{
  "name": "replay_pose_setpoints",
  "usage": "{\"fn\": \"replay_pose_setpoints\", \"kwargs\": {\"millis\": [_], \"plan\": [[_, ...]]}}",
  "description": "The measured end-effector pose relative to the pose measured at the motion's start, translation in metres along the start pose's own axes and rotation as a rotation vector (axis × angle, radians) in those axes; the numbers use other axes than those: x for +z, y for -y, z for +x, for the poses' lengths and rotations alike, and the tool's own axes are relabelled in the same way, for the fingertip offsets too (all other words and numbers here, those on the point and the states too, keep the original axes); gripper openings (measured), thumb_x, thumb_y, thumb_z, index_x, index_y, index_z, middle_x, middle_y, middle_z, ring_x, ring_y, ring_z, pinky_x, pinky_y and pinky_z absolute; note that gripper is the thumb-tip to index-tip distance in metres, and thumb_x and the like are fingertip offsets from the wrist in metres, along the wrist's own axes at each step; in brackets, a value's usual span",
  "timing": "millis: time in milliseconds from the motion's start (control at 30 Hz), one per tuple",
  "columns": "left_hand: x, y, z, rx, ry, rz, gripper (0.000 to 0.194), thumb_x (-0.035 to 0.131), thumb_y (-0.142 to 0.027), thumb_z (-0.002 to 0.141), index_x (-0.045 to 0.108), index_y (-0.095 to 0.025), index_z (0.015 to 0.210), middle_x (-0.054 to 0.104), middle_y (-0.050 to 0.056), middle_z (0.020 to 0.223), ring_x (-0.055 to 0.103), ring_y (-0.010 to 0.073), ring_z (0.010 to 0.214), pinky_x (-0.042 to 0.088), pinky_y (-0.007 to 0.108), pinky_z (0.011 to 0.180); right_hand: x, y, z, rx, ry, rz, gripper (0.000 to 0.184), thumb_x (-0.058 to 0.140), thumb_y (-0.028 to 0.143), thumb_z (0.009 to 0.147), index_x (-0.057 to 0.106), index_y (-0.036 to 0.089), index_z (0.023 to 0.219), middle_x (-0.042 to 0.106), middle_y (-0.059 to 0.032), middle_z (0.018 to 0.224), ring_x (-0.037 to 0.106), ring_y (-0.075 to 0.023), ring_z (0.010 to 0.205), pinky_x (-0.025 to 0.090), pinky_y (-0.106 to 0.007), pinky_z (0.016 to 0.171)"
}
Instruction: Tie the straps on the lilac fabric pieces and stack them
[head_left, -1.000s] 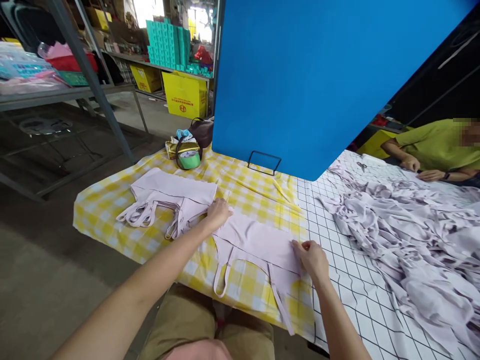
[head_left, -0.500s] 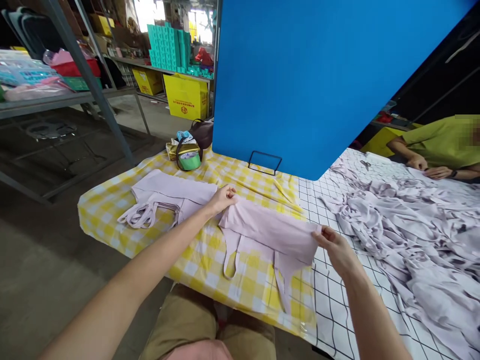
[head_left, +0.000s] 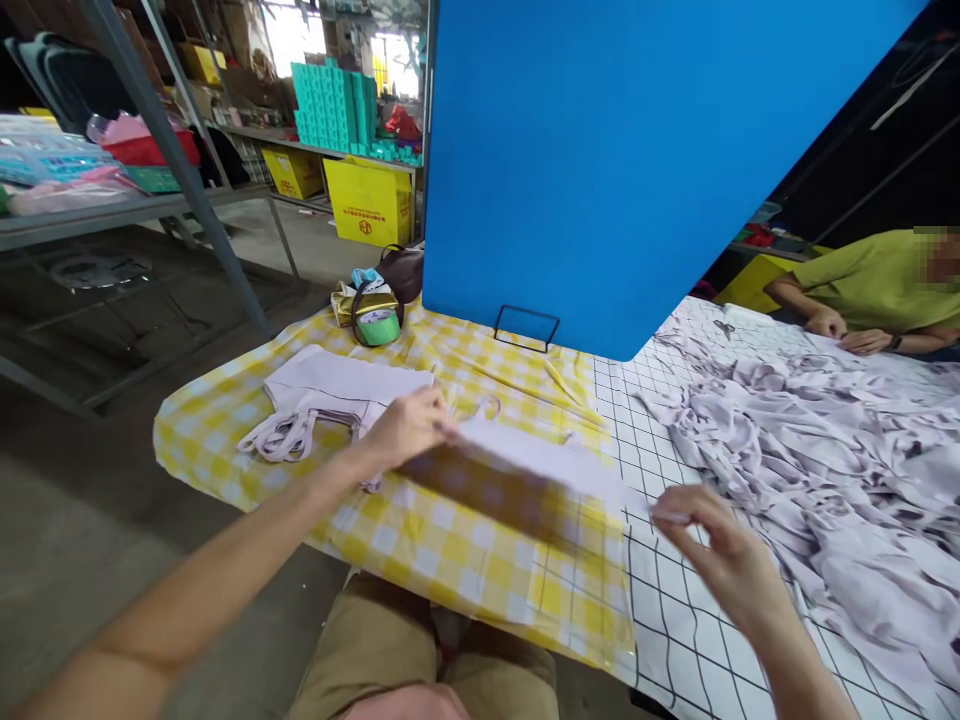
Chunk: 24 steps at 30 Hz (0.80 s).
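Observation:
My left hand (head_left: 409, 428) and my right hand (head_left: 716, 555) each pinch an end of a pale lilac strappy top (head_left: 540, 455). The top is stretched flat in the air just above the yellow checked cloth (head_left: 450, 540), blurred by motion, its straps flung toward the far side. A small stack of folded lilac tops (head_left: 330, 395) lies to the left, just beyond my left hand. Both hands have their fingers closed on the fabric edge.
A heap of lilac garments (head_left: 810, 470) covers the white grid cloth (head_left: 675, 640) on the right. A blue board (head_left: 630, 150) stands behind on a wire stand. A green tape roll (head_left: 379, 322) and bags sit at the back left. A person in a green shirt (head_left: 877, 290) sits far right.
The top was lying flat with my hands on it, then lifted by its edge. Now it is raised and flipped, straps swung from the near side toward the far side.

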<state>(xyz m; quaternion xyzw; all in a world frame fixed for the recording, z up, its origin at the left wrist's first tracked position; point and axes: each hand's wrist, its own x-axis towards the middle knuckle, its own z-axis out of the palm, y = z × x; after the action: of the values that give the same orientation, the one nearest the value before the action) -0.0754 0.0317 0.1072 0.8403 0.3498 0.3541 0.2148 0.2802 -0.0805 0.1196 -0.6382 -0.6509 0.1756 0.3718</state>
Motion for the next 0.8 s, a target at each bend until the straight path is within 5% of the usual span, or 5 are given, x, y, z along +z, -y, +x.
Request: {"fn": "replay_pose_setpoints", "kwargs": {"millis": [133, 267, 433, 667, 800], "plan": [[0.033, 0.015, -0.086, 0.049, 0.232, 0.037, 0.012, 0.060, -0.014, 0.076, 0.066, -0.019, 0.067, 0.065, 0.003, 0.095, 0.056, 0.0184, 0.104, 0.043, 0.031, 0.091, 0.035, -0.036, -0.064, 0.029, 0.267, -0.028, 0.026, 0.056, 0.048, 0.075, 0.066, 0.025, 0.069, 0.064, -0.0104, 0.096, 0.061, -0.0256, 0.086, 0.051, -0.036, 0.068], [0.051, 0.018, -0.133, 0.085, 0.311, 0.020, 0.004, 0.063, -0.020, 0.076, 0.066, -0.019, 0.079, 0.065, 0.005, 0.106, 0.051, 0.0198, 0.115, 0.040, 0.033, 0.100, 0.050, -0.054, -0.106, 0.059, 0.373, -0.115, 0.018, 0.049, 0.031, 0.079, 0.066, 0.025, 0.074, 0.061, -0.0094, 0.111, 0.059, -0.0244, 0.098, 0.052, -0.034, 0.072], [0.057, 0.020, -0.143, 0.186, 0.382, 0.181, 0.045, 0.050, -0.009, 0.077, 0.053, -0.020, 0.120, 0.055, 0.007, 0.126, 0.044, 0.0222, 0.123, 0.037, 0.042, 0.103, 0.054, -0.066, -0.122, 0.017, 0.306, -0.208, 0.032, 0.048, 0.017, 0.072, 0.067, 0.029, 0.095, 0.055, -0.0058, 0.122, 0.052, -0.0247, 0.110, 0.048, -0.039, 0.086], [0.056, 0.025, -0.148, 0.334, 0.327, 0.283, 0.057, 0.036, 0.004, 0.069, 0.058, -0.021, 0.115, 0.053, 0.006, 0.129, 0.041, 0.0220, 0.126, 0.039, 0.042, 0.102, 0.058, -0.068, -0.127, -0.016, 0.217, -0.208, 0.028, 0.048, 0.022, 0.077, 0.071, 0.030, 0.090, 0.060, -0.0061, 0.115, 0.058, -0.0239, 0.102, 0.054, -0.036, 0.077], [0.060, 0.023, -0.145, 0.253, 0.214, 0.130, 0.052, 0.032, 0.004, 0.073, 0.064, -0.022, 0.105, 0.062, 0.004, 0.118, 0.049, 0.0177, 0.119, 0.042, 0.037, 0.100, 0.053, -0.059, -0.121, -0.005, 0.175, -0.182, 0.022, 0.050, 0.029, 0.079, 0.071, 0.030, 0.086, 0.064, -0.0063, 0.109, 0.062, -0.0238, 0.096, 0.056, -0.030, 0.063]]}}
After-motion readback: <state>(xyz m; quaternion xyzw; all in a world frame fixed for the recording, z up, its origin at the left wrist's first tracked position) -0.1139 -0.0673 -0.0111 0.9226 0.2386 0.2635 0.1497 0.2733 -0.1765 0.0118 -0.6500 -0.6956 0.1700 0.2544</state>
